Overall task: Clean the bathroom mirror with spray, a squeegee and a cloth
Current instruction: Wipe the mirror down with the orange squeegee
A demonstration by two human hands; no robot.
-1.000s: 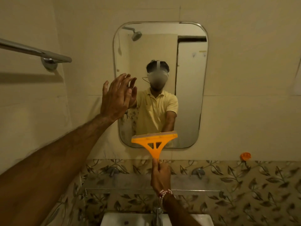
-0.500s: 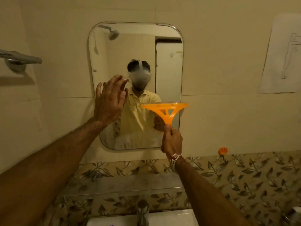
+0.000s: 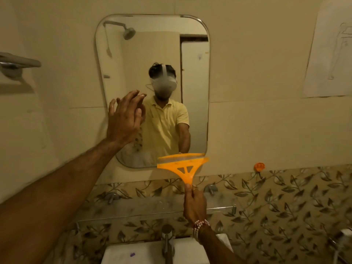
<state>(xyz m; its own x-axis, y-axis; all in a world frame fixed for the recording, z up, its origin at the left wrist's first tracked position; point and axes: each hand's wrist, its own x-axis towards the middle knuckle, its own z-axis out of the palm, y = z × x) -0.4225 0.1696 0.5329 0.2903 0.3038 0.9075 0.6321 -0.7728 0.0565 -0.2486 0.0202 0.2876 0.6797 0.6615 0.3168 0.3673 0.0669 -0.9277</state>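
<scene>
— Where is the squeegee?
— Your right hand (image 3: 194, 205) pinches the tip of the orange squeegee (image 3: 182, 164) handle, with thumb and fingers curled round it. The blade lies a little tilted across the bottom edge of the mirror (image 3: 194, 73), at its 5 o'clock corner.

— And your other hand?
— Your left hand (image 3: 123, 120) is raised at the mirror's 9 o'clock edge, fingers straight and close together, holding nothing. Whether the palm touches the glass, I cannot tell. The hand and forearm hide part of the mirror's left side.

— What lies around you?
— At 6 o'clock below the mirror, a glass shelf (image 3: 133, 208) runs along the leaf-patterned tiles (image 3: 285, 206), and your right hand is in front of it. Under that are a tap (image 3: 167, 242) and a white basin (image 3: 123, 254). A towel bar (image 3: 17, 62) is far out at 9 o'clock, an orange hook (image 3: 259, 166) is at 3 o'clock from the blade, and a sheet of paper (image 3: 331, 54) with a line drawing hangs at 2 o'clock. The glass looks smeared at its lower left.
</scene>
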